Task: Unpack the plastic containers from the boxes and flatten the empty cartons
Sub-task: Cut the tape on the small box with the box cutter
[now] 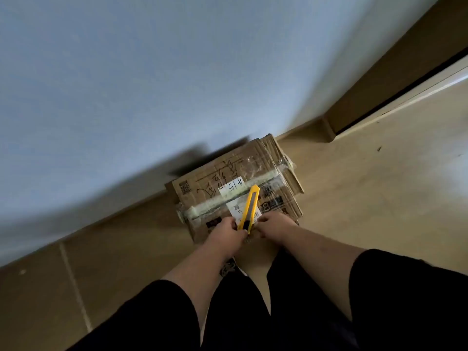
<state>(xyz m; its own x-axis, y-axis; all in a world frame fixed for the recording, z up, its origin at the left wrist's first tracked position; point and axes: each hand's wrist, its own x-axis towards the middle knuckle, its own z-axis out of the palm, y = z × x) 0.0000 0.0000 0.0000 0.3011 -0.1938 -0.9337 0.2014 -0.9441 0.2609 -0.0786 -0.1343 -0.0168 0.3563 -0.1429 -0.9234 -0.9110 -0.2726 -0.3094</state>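
Carton [235,188] sits on floor [367,198] against wall [152,84], still taped shut; containers not visible, presumably inside. Left hand [229,233] and right hand [274,225] both grip yellow utility knife [249,207] at its handle end, above carton top. Recommended: extend blade only slightly, cut along tape seam [228,201], shallow, away from body. Count: 1 carton, 1 knife, 2 hands.

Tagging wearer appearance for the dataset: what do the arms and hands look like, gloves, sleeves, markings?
Both hands, left hand and right hand, are bare: no gloves, rings or watch visible. Forearms bare; black short sleeves end around the elbows. No markings seen on the arms.
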